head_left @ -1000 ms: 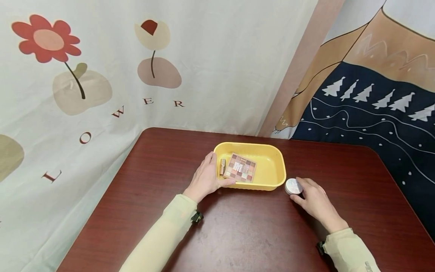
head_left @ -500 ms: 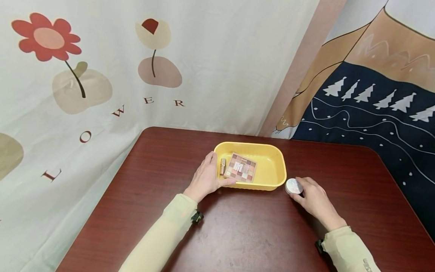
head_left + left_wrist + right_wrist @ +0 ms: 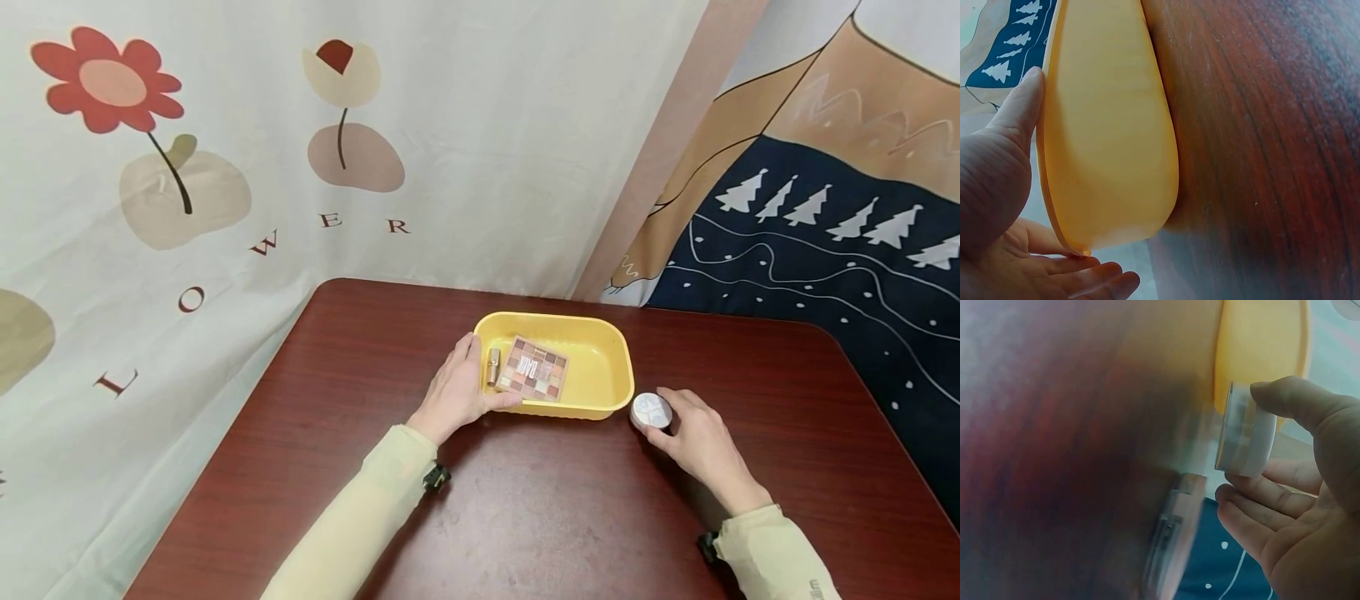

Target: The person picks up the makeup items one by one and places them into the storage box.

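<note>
A yellow plastic tray (image 3: 596, 362) holds an eyeshadow palette (image 3: 532, 368) and a small lipstick (image 3: 492, 367) near its left end. My left hand (image 3: 461, 387) rests at the tray's front left corner, its thumb along the front rim and its fingers at the left end. In the left wrist view the fingers (image 3: 1094, 278) are mostly straight. Just right of the tray, my right hand (image 3: 701, 437) pinches a round cosmetic jar (image 3: 651, 411) with a whitish lid. The right wrist view shows the jar's side (image 3: 1247, 437) between thumb and fingers; whether it touches the table is unclear.
Everything is on a dark red wooden table (image 3: 525, 500). Low in the right wrist view is a blurred pinkish thing (image 3: 1182, 544) with a clear part, its kind unclear. A pale flower-printed curtain (image 3: 480, 150) and a navy tree-printed one (image 3: 810, 242) hang behind.
</note>
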Motion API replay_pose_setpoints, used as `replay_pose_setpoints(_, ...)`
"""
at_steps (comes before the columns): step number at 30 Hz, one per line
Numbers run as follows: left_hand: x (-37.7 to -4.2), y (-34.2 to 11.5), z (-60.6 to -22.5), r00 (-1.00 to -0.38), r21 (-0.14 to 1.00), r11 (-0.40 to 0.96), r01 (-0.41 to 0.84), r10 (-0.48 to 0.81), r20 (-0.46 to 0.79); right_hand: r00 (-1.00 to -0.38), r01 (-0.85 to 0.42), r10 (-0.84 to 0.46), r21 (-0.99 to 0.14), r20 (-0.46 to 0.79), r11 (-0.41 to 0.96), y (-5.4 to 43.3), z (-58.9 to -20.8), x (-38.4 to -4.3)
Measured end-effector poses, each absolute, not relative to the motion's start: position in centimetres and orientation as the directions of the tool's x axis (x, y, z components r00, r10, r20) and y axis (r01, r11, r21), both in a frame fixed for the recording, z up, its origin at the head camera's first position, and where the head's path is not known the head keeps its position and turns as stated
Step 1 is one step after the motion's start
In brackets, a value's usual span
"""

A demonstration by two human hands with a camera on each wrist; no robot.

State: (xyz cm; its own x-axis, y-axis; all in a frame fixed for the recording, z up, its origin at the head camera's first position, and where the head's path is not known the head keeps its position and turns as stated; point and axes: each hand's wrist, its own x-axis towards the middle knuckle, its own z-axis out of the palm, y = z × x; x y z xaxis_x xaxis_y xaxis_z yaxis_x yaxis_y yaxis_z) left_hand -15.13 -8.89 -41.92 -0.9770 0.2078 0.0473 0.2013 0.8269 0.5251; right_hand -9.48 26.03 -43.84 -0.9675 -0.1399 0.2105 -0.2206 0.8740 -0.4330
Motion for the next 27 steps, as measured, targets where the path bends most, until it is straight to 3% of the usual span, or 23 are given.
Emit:
replay_pose_setpoints(7,-15.2,-8.9,-42.0,-0.976,0.517,0.831,0.207,0.213,0.049,-0.97,-0.208,-0.13,-0.421,0.206,0.883,26.2,-42.6,-9.4)
replay_pose_setpoints(16,-15.3,-8.9,-42.0,-0.976,0.515,0.832,0.205,0.215,0.041,-0.938,-0.276,-0.15,-0.411,0.312,0.869,26.1,-41.8,-9.3)
replay_pose_setpoints(27,-15.3,-8.9,-42.1,-0.977,0.516,0.835,0.192,0.21,0.025,-0.928,-0.291,-0.146,-0.423,0.343,0.858,25.8,-40.9,-9.3)
